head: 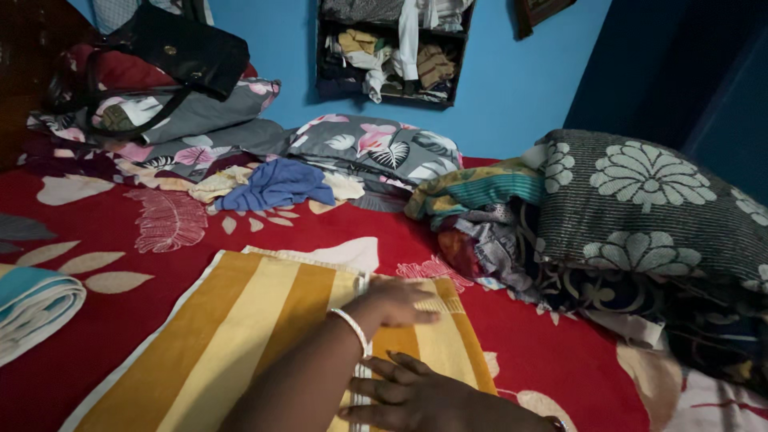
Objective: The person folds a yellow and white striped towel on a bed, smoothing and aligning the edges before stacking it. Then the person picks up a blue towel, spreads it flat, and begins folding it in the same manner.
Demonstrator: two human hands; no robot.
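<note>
A yellow and orange striped towel (240, 336) with cream edges lies spread flat on the red floral bedsheet (120, 232). My left hand (396, 302), with a white bangle on the wrist, rests palm down on the towel's far right part and looks slightly blurred. My right hand (408, 396) lies flat on the towel's right edge closer to me, fingers spread and pointing left. Neither hand grips anything.
A folded light blue cloth (32, 308) lies at the left edge. Loose clothes, among them a blue one (276, 186), lie near grey floral pillows (376, 148). A dark flowered pillow (648, 208) tops a heap of fabrics on the right. A black bag (180, 48) sits at the back left.
</note>
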